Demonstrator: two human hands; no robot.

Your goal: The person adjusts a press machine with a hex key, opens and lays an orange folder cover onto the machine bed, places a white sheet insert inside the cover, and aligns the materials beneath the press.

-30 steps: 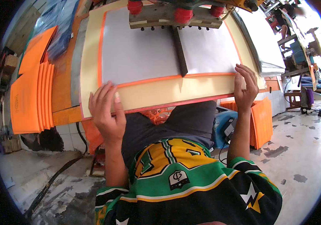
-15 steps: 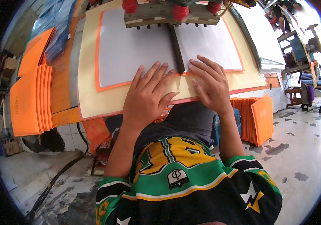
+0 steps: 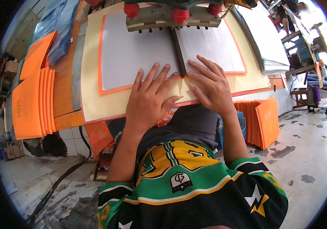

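An orange-edged cover with greyish-white inner sheets (image 3: pixel 136 57) lies opened flat on a cream board (image 3: pixel 93 80). A dark strip (image 3: pixel 178 53) runs down its middle. My left hand (image 3: pixel 151 91) rests open, fingers stretched over the near edge of the left sheet. On the right, my right hand (image 3: pixel 211 84) is open too, fingers spread over the near edge beside the lower end of the strip. Above the cover's far part hangs a machine head (image 3: pixel 174 20) with red fittings; what lies beneath it is hidden.
Folded orange covers (image 3: pixel 31 103) hang over the table's left edge beside blue plastic sheets (image 3: pixel 58 34). Clear sheets (image 3: pixel 264 42) are stacked at the right. More orange covers (image 3: pixel 261 122) stand on the floor. A person (image 3: pixel 285 19) is at the far right.
My right hand has shifted slightly left and toward the strip's lower end. My left hand stays nearly in place. The view has moved a little.
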